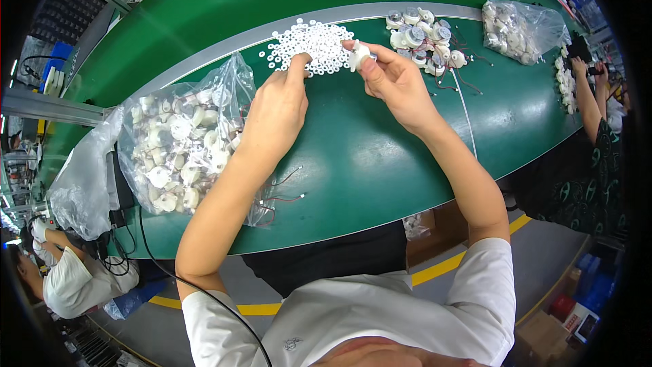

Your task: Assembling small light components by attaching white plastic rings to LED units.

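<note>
A small white plastic motor unit (pixel 358 56) is pinched between the thumb and index finger of my right hand (pixel 397 85), held up just right of a heap of white plastic rings (pixel 309 39). My left hand (pixel 278 109) reaches to the near edge of that heap. Its fingers are bent downward and drawn together among the rings; whatever lies between the fingertips is hidden. To the left, beside my left forearm, sits a clear plastic bag (pixel 183 143) full of similar white motor units, with red wires trailing out. Beyond my right hand, more motor units (pixel 421 35) lie in a cluster.
The green tabletop (pixel 360 156) curves around me. Another bag of parts (pixel 516 30) lies at the far right, near another person's arms (pixel 589 88). A black cable (pixel 153 248) runs past my left elbow. A second person (pixel 75 275) sits at far left.
</note>
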A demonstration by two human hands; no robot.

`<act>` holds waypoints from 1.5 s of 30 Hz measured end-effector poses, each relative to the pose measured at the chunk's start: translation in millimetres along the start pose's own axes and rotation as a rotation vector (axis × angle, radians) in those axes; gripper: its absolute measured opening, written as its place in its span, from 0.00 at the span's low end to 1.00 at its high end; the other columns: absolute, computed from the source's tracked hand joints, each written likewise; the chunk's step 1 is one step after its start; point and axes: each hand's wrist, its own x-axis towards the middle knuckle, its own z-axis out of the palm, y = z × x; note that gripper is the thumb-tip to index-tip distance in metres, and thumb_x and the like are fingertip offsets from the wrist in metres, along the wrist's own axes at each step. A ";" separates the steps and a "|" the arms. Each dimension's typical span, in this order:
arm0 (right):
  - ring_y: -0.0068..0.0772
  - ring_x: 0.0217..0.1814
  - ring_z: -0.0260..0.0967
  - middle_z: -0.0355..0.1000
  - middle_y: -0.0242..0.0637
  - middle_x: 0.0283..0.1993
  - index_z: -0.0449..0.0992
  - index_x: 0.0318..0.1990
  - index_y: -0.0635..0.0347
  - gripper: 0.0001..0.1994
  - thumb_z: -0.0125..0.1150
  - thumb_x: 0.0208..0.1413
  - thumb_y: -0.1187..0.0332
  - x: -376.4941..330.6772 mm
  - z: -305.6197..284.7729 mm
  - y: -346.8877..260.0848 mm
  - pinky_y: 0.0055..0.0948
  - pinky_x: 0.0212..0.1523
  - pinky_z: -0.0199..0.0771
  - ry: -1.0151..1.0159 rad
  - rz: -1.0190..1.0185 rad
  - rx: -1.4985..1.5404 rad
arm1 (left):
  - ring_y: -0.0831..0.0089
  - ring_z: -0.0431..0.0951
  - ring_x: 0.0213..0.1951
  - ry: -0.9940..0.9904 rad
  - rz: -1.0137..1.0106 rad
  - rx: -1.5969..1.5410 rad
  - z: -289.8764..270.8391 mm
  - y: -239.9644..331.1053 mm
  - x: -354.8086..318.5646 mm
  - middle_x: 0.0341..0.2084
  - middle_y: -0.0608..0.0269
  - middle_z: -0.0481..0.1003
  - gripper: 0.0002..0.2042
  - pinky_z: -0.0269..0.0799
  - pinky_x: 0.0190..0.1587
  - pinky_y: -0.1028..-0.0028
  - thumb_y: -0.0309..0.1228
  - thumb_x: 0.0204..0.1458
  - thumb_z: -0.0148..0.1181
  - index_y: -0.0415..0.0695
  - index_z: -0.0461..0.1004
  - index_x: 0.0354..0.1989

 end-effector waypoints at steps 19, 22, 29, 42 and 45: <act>0.14 0.25 0.57 0.69 0.26 0.28 0.76 0.51 0.62 0.11 0.62 0.65 0.69 0.0 -3.3 -3.6 0.22 0.27 0.58 0.033 0.017 -0.695 | 0.52 0.84 0.39 -0.079 -0.013 -0.107 -5.5 7.3 -1.6 0.34 0.55 0.84 0.21 0.80 0.41 0.62 0.19 0.53 0.66 0.45 0.67 0.53; 0.14 0.26 0.58 0.70 0.26 0.29 0.76 0.50 0.63 0.11 0.61 0.65 0.68 0.1 -4.8 1.9 0.21 0.28 0.59 -0.011 0.031 -0.674 | 0.54 0.84 0.40 -0.118 -0.051 -0.175 -5.7 9.1 -1.3 0.38 0.55 0.84 0.22 0.80 0.42 0.63 0.19 0.52 0.68 0.45 0.68 0.53; 0.20 0.20 0.62 0.69 0.31 0.22 0.77 0.47 0.66 0.14 0.65 0.62 0.64 2.2 -8.9 4.8 0.28 0.23 0.61 0.020 -0.010 -0.680 | 0.52 0.83 0.47 -0.103 0.066 -0.267 -1.0 15.0 -2.7 0.48 0.52 0.82 0.27 0.79 0.47 0.62 0.21 0.51 0.69 0.46 0.64 0.59; 0.17 0.19 0.59 0.67 0.29 0.19 0.79 0.43 0.68 0.15 0.70 0.57 0.65 4.6 -4.0 3.7 0.26 0.23 0.59 0.015 -0.001 -0.728 | 0.51 0.76 0.53 -0.082 0.178 -0.237 0.6 16.8 -3.4 0.51 0.52 0.75 0.30 0.74 0.56 0.60 0.16 0.48 0.62 0.44 0.68 0.63; 0.17 0.19 0.58 0.66 0.29 0.19 0.79 0.43 0.68 0.14 0.71 0.57 0.66 4.7 -0.2 0.6 0.26 0.22 0.58 0.005 -0.007 -0.743 | 0.51 0.76 0.53 -0.096 0.210 -0.247 2.8 10.9 -3.3 0.52 0.52 0.75 0.28 0.74 0.56 0.61 0.14 0.48 0.59 0.44 0.71 0.61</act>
